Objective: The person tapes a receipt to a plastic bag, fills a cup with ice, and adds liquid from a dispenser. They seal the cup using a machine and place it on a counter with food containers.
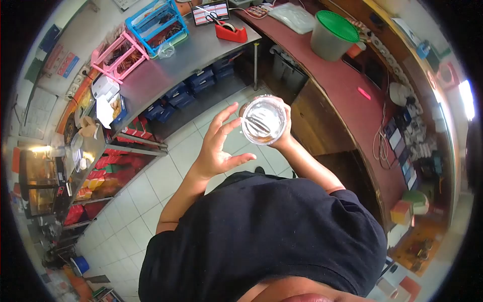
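Observation:
A clear round plastic cup [262,123] is held up in front of my chest, its round face toward the camera and shining with reflections. Around its right side wrap the fingers of my right hand [285,137], partly hidden behind the cup. My left hand [216,148] is raised just left of it, fingers apart and thumb stretched out, with nothing in it. The left fingertips come close to the cup's left edge in this view.
Ahead, a steel table [201,58] carries a blue rack [157,27], a pink rack [121,55] and a red tape dispenser [231,33]. Along the right runs a dark red counter [347,95] with a green-lidded bucket [332,38]. Tiled floor [176,161] lies below.

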`<state>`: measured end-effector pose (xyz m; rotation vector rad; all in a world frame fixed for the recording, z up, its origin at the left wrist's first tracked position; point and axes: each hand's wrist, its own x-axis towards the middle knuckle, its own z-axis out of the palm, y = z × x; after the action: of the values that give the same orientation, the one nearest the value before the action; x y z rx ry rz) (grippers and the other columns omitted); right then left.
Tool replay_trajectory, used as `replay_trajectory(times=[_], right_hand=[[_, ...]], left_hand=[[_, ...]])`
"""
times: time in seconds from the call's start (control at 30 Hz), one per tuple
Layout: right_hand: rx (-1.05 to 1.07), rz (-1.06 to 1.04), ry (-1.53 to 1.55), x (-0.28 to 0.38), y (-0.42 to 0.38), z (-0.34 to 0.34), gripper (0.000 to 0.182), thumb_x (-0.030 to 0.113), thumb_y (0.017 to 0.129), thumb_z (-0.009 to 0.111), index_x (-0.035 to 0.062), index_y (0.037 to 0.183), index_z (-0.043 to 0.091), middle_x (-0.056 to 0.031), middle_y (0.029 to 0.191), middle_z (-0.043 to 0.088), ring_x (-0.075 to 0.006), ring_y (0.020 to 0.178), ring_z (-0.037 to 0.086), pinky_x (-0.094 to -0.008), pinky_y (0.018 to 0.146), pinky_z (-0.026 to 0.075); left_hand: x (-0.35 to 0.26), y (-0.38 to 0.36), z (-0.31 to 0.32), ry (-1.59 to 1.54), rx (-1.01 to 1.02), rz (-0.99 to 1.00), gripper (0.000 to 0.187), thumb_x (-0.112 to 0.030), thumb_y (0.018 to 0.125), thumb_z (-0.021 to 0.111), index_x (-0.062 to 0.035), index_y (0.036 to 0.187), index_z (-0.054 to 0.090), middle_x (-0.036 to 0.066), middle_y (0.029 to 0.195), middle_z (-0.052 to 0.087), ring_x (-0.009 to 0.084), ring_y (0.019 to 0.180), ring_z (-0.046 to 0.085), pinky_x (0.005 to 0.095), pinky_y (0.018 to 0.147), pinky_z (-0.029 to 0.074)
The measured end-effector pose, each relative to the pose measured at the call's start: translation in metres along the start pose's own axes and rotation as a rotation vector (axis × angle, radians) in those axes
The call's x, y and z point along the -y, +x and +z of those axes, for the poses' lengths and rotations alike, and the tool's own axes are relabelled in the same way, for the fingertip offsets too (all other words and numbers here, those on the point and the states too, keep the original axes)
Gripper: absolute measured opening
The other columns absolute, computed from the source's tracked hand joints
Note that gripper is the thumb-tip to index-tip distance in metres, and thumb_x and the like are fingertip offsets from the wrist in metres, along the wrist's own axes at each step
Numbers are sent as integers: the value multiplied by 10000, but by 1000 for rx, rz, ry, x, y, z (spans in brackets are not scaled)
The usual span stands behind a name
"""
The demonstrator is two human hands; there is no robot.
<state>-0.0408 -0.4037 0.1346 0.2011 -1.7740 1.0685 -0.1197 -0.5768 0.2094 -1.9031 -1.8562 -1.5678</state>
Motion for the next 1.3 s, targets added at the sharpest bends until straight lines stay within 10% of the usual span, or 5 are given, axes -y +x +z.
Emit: replay_trajectory(times=[0.5, 0.73, 1.3], right_hand=[[181, 445, 175, -190, 118, 115, 821, 245, 564, 831, -1, 1216, 396, -118, 1144, 522, -215, 1067, 516, -360, 927, 403], [372, 656, -329, -244, 174, 170, 694, 175, 556, 784, 9, 1144, 455, -182, 1062, 555, -328, 1014, 544, -386, 853, 445], [293, 394, -409, -378, 164, 226, 683, 156, 574, 783, 17, 1142, 431, -171, 1030, 523, -345, 946, 537, -399, 798, 449]], left_hand=[[238, 104, -105, 1, -77, -88, 828, -329, 598, 808, -25, 1253, 402, 229, 1324, 358, 355, 1226, 367, 432, 990, 321], [349, 116, -170, -58, -54, -284, 853, -271, 610, 811, -28, 1295, 364, 158, 1380, 310, 289, 1255, 341, 417, 971, 338], [439, 112, -212, -24, -47, -499, 741, -240, 635, 802, -36, 1244, 431, 154, 1350, 334, 293, 1235, 364, 408, 975, 345]])
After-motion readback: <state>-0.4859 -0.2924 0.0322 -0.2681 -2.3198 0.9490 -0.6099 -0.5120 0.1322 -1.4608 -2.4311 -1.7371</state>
